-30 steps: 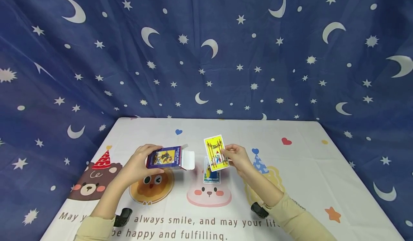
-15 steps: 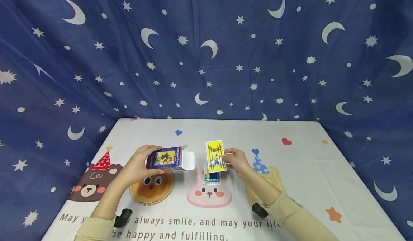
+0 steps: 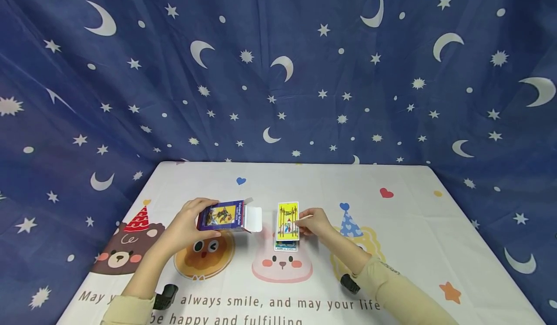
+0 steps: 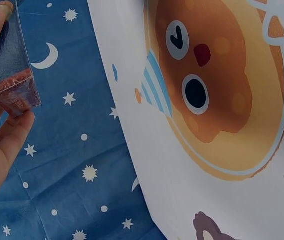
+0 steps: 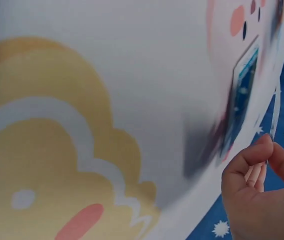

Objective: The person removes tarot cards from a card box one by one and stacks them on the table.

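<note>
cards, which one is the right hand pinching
The yellow card: the right hand pinches its edge, while the blue card lies on the table, mostly hidden in the head view.

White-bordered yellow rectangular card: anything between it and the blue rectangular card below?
Nothing visible. The right hand pinches the yellow card above the blue card; the right wrist view shows only a gap between them.

Beige sleeves (image 3: 398, 293) are worn with black wrist cameras (image 3: 165, 297).
</note>
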`<state>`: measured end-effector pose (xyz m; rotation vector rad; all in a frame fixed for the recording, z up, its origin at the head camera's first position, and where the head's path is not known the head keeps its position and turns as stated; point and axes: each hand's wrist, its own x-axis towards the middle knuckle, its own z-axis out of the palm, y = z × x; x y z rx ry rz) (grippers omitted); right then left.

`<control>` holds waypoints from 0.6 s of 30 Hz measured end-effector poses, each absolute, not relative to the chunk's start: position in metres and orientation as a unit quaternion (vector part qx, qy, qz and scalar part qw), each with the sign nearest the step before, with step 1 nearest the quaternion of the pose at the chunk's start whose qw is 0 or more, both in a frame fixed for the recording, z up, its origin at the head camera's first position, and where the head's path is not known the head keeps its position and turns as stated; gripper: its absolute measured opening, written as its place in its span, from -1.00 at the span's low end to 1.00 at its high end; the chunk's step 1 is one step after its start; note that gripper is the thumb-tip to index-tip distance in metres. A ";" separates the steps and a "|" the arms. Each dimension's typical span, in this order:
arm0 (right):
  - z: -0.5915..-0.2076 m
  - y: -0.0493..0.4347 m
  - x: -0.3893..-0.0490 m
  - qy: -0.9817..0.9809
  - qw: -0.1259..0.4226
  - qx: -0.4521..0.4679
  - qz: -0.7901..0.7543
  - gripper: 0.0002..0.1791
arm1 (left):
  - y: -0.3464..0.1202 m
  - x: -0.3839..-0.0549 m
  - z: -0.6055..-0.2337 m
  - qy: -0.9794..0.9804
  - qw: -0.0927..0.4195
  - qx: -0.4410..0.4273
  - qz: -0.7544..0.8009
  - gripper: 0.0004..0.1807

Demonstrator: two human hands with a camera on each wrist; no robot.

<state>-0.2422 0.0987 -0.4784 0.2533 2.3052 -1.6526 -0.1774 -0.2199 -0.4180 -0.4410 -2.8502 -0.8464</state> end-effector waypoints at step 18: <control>-0.492 0.102 -0.244 0.835 0.187 0.082 -0.510 -0.92 | -0.222 -0.177 -0.421 -0.944 0.069 -0.149 -0.286 -0.21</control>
